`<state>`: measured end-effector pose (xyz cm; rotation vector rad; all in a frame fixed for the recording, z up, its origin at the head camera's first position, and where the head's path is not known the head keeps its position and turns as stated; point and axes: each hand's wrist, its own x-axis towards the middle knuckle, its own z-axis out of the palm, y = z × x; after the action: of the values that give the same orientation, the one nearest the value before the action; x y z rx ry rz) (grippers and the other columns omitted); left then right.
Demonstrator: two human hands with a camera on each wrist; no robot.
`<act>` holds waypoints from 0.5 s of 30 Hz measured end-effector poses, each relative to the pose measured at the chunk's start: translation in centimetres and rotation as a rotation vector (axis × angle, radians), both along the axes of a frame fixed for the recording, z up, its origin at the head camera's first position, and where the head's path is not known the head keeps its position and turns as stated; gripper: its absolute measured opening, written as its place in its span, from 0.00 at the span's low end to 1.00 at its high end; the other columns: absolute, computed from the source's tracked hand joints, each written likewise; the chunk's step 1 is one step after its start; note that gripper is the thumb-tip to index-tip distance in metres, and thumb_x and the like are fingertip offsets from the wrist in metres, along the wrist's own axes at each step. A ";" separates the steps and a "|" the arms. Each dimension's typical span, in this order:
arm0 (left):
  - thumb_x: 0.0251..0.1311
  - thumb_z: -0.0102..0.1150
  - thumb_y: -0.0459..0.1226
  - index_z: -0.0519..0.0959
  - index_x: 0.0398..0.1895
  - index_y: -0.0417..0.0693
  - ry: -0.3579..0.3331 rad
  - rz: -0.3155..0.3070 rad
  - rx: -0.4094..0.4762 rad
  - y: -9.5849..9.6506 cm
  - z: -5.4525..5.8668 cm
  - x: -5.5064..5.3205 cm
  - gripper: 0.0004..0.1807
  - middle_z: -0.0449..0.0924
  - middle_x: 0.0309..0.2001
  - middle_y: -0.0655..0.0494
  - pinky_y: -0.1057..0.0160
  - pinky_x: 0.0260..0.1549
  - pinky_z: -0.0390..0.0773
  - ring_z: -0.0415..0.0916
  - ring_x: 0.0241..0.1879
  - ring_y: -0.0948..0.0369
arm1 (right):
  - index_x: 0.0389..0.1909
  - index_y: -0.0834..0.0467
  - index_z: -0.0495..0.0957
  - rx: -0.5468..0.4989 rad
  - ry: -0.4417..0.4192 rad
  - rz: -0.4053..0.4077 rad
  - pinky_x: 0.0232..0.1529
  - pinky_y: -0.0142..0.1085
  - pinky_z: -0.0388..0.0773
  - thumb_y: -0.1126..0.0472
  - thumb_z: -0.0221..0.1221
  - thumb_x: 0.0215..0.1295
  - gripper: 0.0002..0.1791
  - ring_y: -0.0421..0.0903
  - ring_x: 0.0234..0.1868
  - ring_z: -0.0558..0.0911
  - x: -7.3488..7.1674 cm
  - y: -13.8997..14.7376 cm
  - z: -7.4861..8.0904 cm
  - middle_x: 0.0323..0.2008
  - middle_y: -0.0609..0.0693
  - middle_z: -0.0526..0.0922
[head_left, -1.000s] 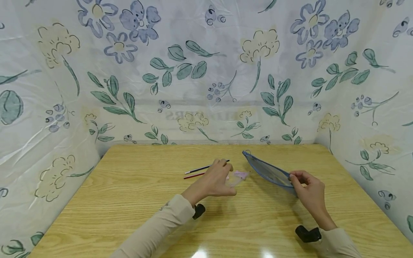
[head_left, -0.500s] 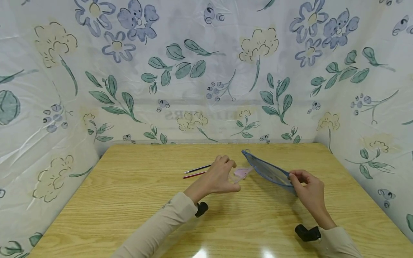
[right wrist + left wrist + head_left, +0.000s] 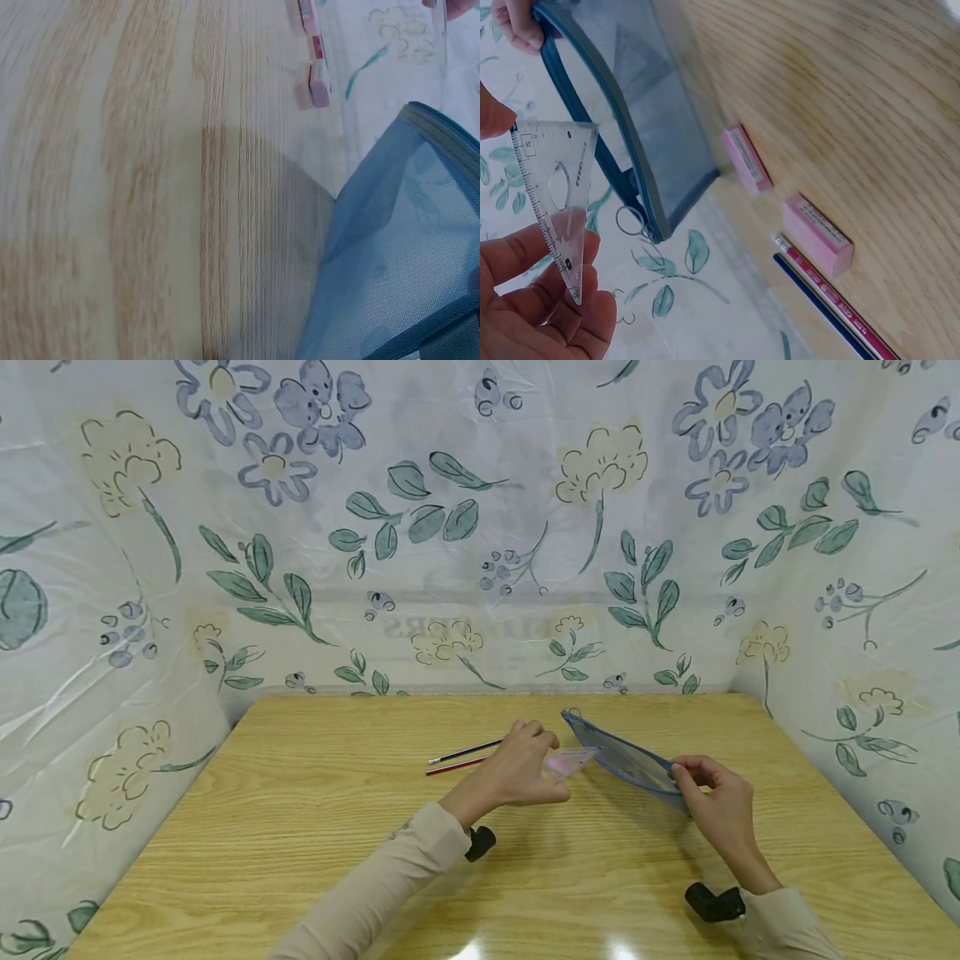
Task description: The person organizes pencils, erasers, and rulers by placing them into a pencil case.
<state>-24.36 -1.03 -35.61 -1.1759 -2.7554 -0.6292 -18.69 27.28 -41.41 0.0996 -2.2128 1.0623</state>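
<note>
My left hand (image 3: pixel 513 768) pinches a clear plastic set square (image 3: pixel 555 165) between thumb and fingers, its ruled edge along the thumb side. One corner of the set square overlaps the mouth of a blue mesh zipper pouch (image 3: pixel 626 762). The right hand (image 3: pixel 722 802) grips that pouch by its rim at the near end, and the zipper gapes. A pull ring (image 3: pixel 630 220) hangs at the pouch's far end. Through the mesh in the left wrist view shows a triangular shape (image 3: pixel 639 64).
On the wooden table (image 3: pixel 315 827) lie two pink erasers (image 3: pixel 746 159), a red pencil (image 3: pixel 832 300) and a dark pencil (image 3: pixel 814 304), left of the pouch. The left hand partly covers the pencils in the head view. A floral cloth (image 3: pixel 480 527) stands behind and at both sides.
The left hand has moved to the right with the set square, bringing its corner up to the pouch's mouth. The right hand and pouch have stayed nearly still.
</note>
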 end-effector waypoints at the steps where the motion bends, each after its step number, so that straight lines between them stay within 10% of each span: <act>1: 0.47 0.56 0.49 0.78 0.52 0.39 -0.001 -0.001 -0.004 0.1 0.0 0.0 0.30 0.74 0.50 0.46 0.56 0.48 0.68 0.66 0.47 0.52 | 0.32 0.63 0.84 0.001 0.001 -0.001 0.19 0.23 0.69 0.70 0.63 0.61 0.02 0.30 0.25 0.76 0.0 0.0 0.0 0.25 0.53 0.84; 15: 0.50 0.58 0.49 0.78 0.53 0.40 -0.001 0.012 -0.031 1.3 -0.2 -0.4 0.29 0.74 0.49 0.46 0.56 0.44 0.68 0.66 0.45 0.52 | 0.33 0.63 0.84 0.000 -0.002 -0.001 0.19 0.24 0.69 0.70 0.62 0.61 0.02 0.30 0.24 0.76 0.1 0.0 0.0 0.25 0.53 0.84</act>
<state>-24.73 0.24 -35.76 -1.1643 -2.7806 -0.5873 -18.54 27.30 -41.44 0.0975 -2.2145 1.0628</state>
